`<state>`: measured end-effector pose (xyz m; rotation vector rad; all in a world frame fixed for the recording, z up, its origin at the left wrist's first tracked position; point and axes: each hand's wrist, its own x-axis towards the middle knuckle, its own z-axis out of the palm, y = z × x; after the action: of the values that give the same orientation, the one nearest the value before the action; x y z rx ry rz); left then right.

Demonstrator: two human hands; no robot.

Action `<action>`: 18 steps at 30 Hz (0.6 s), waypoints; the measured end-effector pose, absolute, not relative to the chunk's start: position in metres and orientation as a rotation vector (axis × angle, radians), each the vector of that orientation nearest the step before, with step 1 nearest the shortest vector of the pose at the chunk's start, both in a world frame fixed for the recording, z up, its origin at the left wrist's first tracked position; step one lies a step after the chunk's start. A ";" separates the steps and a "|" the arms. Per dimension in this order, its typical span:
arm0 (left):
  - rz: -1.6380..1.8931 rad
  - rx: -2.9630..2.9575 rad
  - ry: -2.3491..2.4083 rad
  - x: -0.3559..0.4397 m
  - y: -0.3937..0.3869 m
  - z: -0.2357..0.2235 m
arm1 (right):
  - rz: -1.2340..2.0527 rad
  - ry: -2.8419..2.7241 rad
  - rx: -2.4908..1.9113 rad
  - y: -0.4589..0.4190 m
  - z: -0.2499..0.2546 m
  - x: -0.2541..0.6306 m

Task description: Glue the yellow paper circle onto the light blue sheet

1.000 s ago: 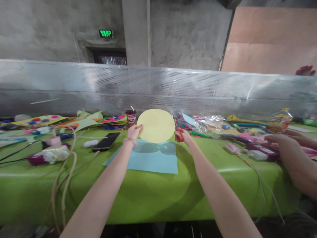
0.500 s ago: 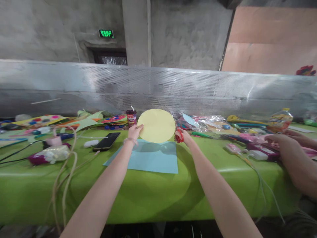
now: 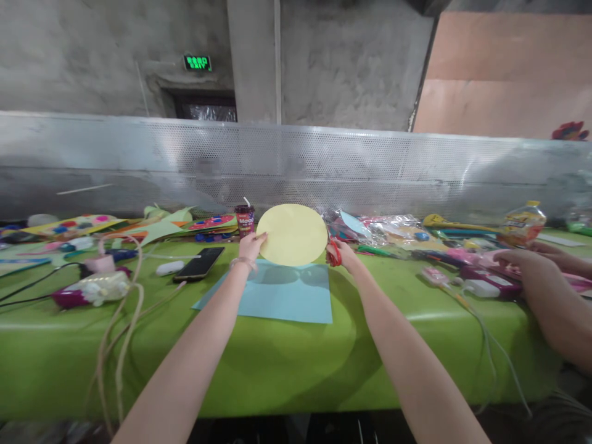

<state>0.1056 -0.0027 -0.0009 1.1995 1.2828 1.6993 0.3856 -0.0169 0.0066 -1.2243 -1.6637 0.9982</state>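
My left hand (image 3: 251, 245) pinches the left edge of a round yellow paper disc (image 3: 292, 235) and holds it upright above the table. My right hand (image 3: 341, 253) grips red-handled scissors (image 3: 333, 252) at the disc's right edge. Under both hands a light blue paper sheet (image 3: 282, 295) lies flat on the green tablecloth (image 3: 287, 364).
A black phone (image 3: 198, 264) and a dark cup with a straw (image 3: 245, 219) sit left of the disc. Cords, rope and craft pieces (image 3: 87, 285) crowd the left side. Plastic-wrapped supplies (image 3: 398, 233) and another person's arms (image 3: 550, 290) fill the right. A perforated metal panel (image 3: 296, 163) backs the table.
The disc and both hands have barely shifted; the scissors stay at the disc's right edge.
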 end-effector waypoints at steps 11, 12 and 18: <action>1.712 1.218 1.312 0.102 -0.003 -0.001 | 0.951 -1.707 -1.234 -0.015 0.005 0.387; 1.714 1.217 1.314 0.102 -0.003 0.000 | 0.951 -1.705 -1.229 -0.014 0.005 0.387; 1.725 1.205 1.311 0.102 -0.003 0.000 | 0.957 -1.664 -1.212 -0.011 0.005 0.387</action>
<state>0.1019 -0.0031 -0.0004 1.2046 1.3108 1.7251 0.3873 -0.0106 0.0051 -1.2116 -1.6637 0.9575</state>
